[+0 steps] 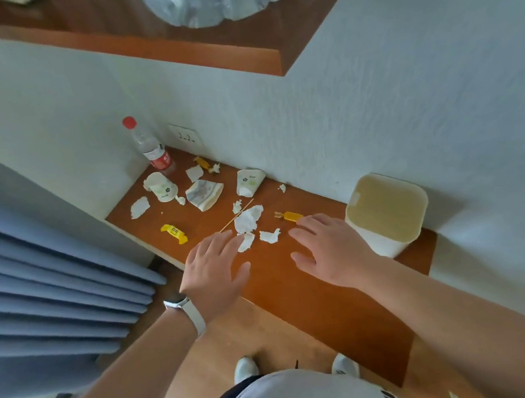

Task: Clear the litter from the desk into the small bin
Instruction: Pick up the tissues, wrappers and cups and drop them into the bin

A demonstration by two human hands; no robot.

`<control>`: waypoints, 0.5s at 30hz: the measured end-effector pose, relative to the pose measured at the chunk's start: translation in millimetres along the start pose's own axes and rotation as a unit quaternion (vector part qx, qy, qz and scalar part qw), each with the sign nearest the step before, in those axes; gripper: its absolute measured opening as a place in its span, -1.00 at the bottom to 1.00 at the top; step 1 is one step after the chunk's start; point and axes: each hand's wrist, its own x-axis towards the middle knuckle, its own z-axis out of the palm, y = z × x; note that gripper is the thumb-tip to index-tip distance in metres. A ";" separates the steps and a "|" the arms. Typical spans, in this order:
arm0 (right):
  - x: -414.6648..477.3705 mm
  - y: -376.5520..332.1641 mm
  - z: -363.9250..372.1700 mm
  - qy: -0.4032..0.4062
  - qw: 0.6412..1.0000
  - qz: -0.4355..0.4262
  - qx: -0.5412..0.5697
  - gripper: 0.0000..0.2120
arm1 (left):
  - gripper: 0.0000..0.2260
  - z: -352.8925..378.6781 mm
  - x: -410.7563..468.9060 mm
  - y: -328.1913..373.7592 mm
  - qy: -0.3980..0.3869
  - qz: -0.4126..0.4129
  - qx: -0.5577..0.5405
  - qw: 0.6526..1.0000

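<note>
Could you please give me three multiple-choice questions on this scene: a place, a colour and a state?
1. Where does the small bin stand?
A. On the floor
B. On the desk, by the wall
C. On the shelf
2. What colour is the bottle cap?
A. Blue
B. Red
C. Green
3. How are the hands?
A. Left hand and right hand open, empty
B. Left grips the bottle
C. Right holds a cup
Answers: 1 B, it sits on the desk's wood; 2 B, the cap is red; 3 A, neither curls round anything.
</note>
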 end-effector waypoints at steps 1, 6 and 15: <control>1.7 -5.3 -0.1 -0.006 1.000 0.002 -0.004 -0.53 | -0.53 0.9 -1.2 -7.3 -0.001 -0.001 0.001 1.000; 13.9 -36.5 2.3 -0.021 0.999 0.026 -0.033 -0.53 | -0.53 2.6 -4.1 -45.0 0.000 0.009 -0.002 1.000; 63.3 -151.0 19.8 -0.054 0.994 0.068 -0.067 -0.53 | -0.53 -7.6 -21.0 -170.6 0.018 0.046 -0.028 0.998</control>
